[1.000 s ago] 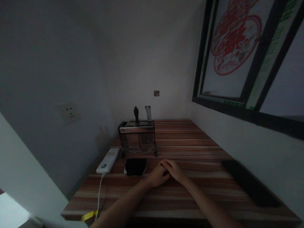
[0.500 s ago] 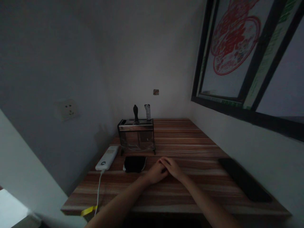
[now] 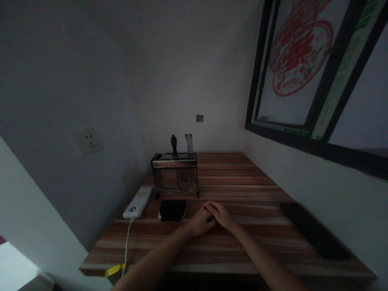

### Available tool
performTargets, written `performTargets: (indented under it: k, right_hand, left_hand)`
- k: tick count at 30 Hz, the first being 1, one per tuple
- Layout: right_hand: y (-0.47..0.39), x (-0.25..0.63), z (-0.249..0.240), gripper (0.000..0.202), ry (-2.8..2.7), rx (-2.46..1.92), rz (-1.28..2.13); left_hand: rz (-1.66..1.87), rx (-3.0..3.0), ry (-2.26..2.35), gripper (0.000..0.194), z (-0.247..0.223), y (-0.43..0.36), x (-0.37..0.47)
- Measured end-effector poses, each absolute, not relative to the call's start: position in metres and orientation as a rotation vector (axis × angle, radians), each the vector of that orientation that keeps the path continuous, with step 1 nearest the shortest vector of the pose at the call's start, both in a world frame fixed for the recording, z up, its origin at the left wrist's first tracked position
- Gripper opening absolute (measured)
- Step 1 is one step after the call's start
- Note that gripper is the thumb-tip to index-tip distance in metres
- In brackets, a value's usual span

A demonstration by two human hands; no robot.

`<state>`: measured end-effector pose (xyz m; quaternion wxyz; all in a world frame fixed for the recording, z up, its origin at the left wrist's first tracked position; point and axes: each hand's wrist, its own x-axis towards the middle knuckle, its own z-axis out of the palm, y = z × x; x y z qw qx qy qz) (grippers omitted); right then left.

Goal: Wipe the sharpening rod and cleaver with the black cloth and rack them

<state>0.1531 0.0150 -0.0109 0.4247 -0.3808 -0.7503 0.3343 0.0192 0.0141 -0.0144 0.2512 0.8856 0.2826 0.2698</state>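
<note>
L hand (image 3: 200, 222) and R hand (image 3: 222, 216) rest together on striped table (image 3: 233, 178), same as 1 s ago; only view shifts slightly, so tabletop things stay unmoved. R fingers (image 3: 214, 207) lie partly over L hand; how far open each is, can't tell; no obj. visible in them. Rack (image 3: 174, 164) stands farther away; black pouch-like thing (image 3: 172, 211) lies near L hand, untouched.

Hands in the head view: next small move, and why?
Probably part the hands: the left hand and right hand meet at the fingers over the table, with nothing visibly held. The small black item lies just left of the left hand, so freeing that hand seems the simplest start.
</note>
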Motion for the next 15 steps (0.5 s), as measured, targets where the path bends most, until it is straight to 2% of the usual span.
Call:
performTargets:
  k: [15]
  right_hand:
    - [0.0172, 0.1527, -0.0134, 0.041, -1.881, -0.945, 0.834]
  left_hand:
    - [0.739, 2.414, 0.763, 0.031, -0.0137, 0.0143, 0.0197]
